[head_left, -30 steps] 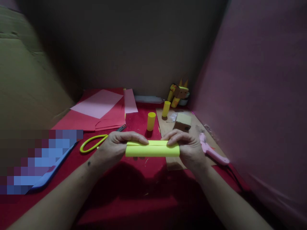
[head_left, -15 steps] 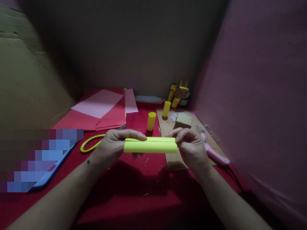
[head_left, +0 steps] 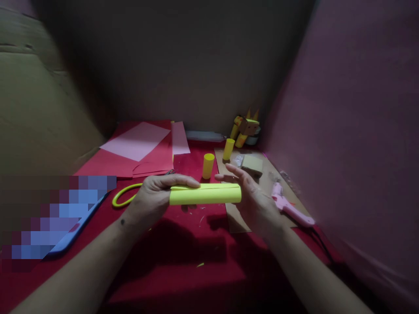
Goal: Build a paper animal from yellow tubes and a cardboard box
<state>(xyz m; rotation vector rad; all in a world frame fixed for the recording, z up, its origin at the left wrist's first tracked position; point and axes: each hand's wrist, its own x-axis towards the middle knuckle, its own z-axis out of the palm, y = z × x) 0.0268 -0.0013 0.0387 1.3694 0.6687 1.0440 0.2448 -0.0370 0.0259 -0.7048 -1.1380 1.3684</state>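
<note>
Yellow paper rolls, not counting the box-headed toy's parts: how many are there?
3. The left hand holds a long roll; a short roll stands on the red cloth; a farther roll stands on the cardboard sheet. Others could hide behind the right hand.

Right hand (head_left: 254, 199) uncurled, fingers extended, pinch on yellow paper roll (head_left: 205, 195) released

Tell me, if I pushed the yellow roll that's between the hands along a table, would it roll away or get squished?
The yellow roll would probably roll, since its outside is curved. It might dent or squish if pushed hard, because it looks like thin paper. It could also spring open a bit: an edge shows along its top.
</note>
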